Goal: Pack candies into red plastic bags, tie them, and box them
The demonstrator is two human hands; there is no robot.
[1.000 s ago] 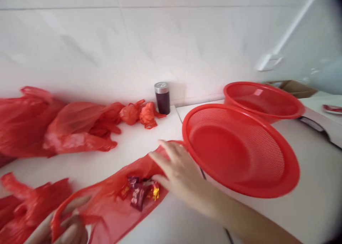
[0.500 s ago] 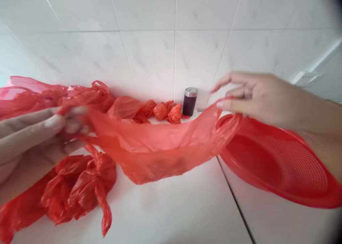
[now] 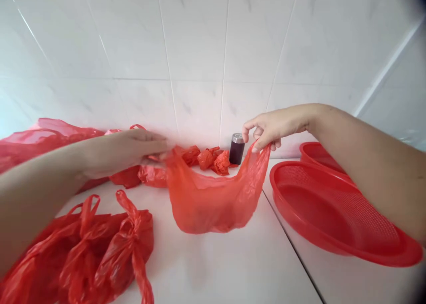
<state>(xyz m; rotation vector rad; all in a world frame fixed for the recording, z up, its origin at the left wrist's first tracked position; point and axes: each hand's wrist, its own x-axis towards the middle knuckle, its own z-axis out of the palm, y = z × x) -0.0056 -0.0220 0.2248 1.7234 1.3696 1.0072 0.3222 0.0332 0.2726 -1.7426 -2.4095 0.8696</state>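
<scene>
A thin red plastic bag hangs stretched between my two hands, its bottom resting on the white counter. My left hand pinches the bag's left edge with fingers pressed together. My right hand pinches the right handle, thumb and fingers closed on it. What is inside the bag is hidden by the plastic.
A tied red bag lies at the front left; more red bags and small knotted ones line the tiled wall. A dark jar with a silver lid stands at the back. Two red mesh baskets sit to the right.
Both hands have moved away from me toward the wall with the bag. The bag now hangs lower and narrower, touching the counter. The view has tilted up.
</scene>
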